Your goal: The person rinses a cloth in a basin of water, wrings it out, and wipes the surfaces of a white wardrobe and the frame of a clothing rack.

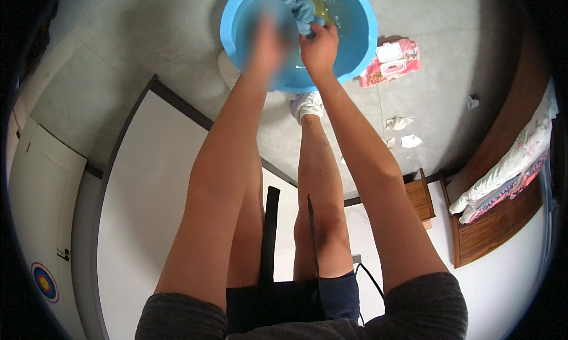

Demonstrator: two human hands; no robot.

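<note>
A blue plastic basin (369,42) holding water stands on the floor before me. A wet blue cloth (301,10) lies in it, a little above and between my hands in the picture. My right hand (320,49) grips the lower end of this cloth, with its fingers curled around it. My left hand (268,45) is over the left side of the basin; a blurred patch covers it, so its fingers and whatever it may hold cannot be made out. Something yellowish shows in the water beside the cloth.
Right of the basin lies a pink pack of wipes (390,62) on the grey tiled floor. Crumpled white tissues (411,140) are scattered below it. My white shoe (307,105) is close to the basin's near rim. A wooden bed (497,224) with floral bedding stands at the right.
</note>
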